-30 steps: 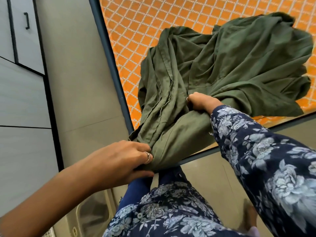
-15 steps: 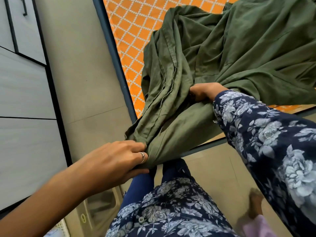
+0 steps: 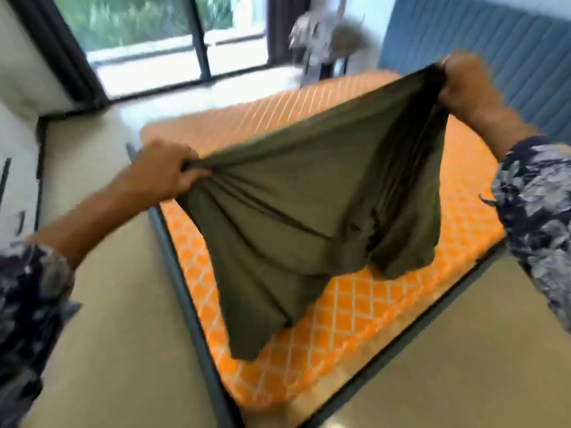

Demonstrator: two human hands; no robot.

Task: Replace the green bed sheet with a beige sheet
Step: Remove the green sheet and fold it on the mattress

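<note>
The green bed sheet [image 3: 296,211] hangs bunched in the air, stretched between both hands above the bare orange mattress [image 3: 349,307] with its white diamond pattern. My left hand [image 3: 163,173] grips one gathered end at the left, over the mattress's near corner. My right hand [image 3: 460,84] grips the other end, raised high at the upper right. The sheet's lower folds droop down toward the mattress. No beige sheet is in view. The frame is motion-blurred.
A dark bed frame [image 3: 191,329] edges the mattress. A blue padded headboard [image 3: 482,57] stands at the upper right. A window [image 3: 154,35] and a small stand with a blurred object [image 3: 324,35] lie beyond. Beige floor [image 3: 123,335] runs left, beside white cabinets [image 3: 15,180].
Both hands have lifted the green sheet off the mattress and pulled it apart, the right hand rising far up and right. My view has swung up to show the room.
</note>
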